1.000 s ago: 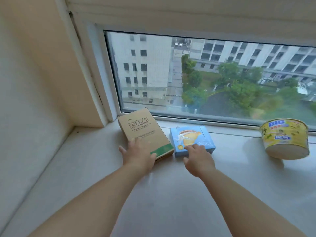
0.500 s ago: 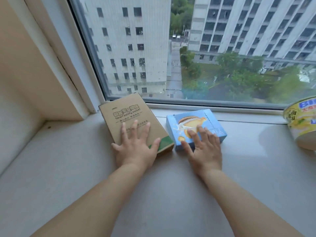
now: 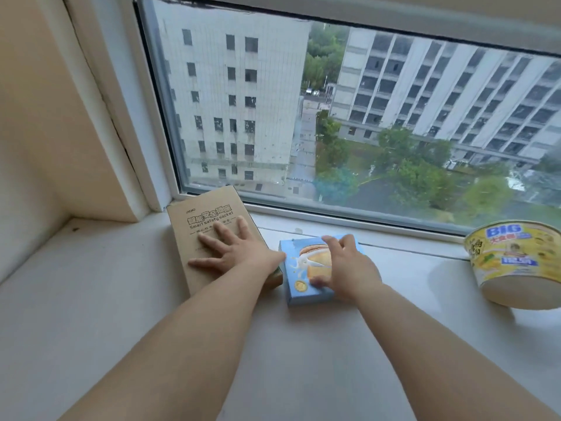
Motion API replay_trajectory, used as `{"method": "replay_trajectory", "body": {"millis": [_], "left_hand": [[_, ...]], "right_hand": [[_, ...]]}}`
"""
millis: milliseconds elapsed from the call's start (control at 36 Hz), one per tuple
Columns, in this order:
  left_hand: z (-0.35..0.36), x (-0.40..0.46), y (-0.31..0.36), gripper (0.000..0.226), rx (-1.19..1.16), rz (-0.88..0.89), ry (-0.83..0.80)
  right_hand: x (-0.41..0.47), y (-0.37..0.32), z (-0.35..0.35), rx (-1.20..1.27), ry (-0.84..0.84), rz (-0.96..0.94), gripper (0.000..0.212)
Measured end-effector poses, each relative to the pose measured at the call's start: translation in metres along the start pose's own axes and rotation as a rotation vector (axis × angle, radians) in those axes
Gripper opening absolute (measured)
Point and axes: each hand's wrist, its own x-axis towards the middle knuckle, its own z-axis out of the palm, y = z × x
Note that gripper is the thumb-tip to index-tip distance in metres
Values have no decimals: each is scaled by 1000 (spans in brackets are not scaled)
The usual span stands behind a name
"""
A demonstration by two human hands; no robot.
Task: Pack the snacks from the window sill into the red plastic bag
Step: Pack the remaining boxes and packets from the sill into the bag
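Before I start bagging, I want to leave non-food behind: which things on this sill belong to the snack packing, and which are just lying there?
For packing:
- blue cake box, under the right hand
- yellow noodle bowl

Just lying there:
- brown socket box, printed "Smart safety socket", under the flat left hand

The red bag is not in view.

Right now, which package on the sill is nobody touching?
The yellow noodle bowl, far right. The left hand lies on the brown box; the right hand holds the blue box.
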Motion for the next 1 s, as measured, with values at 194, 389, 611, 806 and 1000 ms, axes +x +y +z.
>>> {"method": "replay_trajectory", "body": {"millis": [194,389,611,806,1000], "left_hand": [[19,14,-24,93,155,210,146],[12,9,-72,94,259,472,55],[15,-24,-124,85,324,752,-45],[3,-39,-149,66,9,360,215],[-21,-20,-150,107,-138,-72,-189]], "right_hand": [[39,15,0,-267,-116,-108,120],[42,15,-4,-353,-178,-27,121],[-11,13,7,-77,-216,292,116],[-61,-2,32,212,-247,525,108],[-83,-23,61,506,-192,681,80]]}}
